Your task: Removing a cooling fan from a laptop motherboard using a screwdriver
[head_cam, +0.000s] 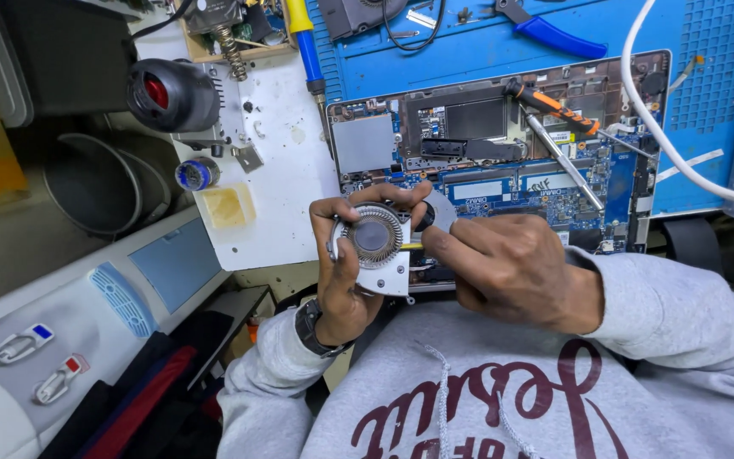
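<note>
Left hand [343,280] is wrapped around a small laptop fan [373,240], fingers curled over its top edge and thumb on the near side, so the round impeller faces up toward the camera and stays put. Right hand [503,265] is pinched shut on a thin yellowish tool [412,246], tip right at the fan's rim; looks like a pencil-style grip for fine control. The fan is held just above the desk edge, in front of the opened laptop [503,161]. An orange screwdriver [554,106] lies across the board, within easy reach, and blue pliers [554,34] sit further back on the blue mat [707,51].
</note>
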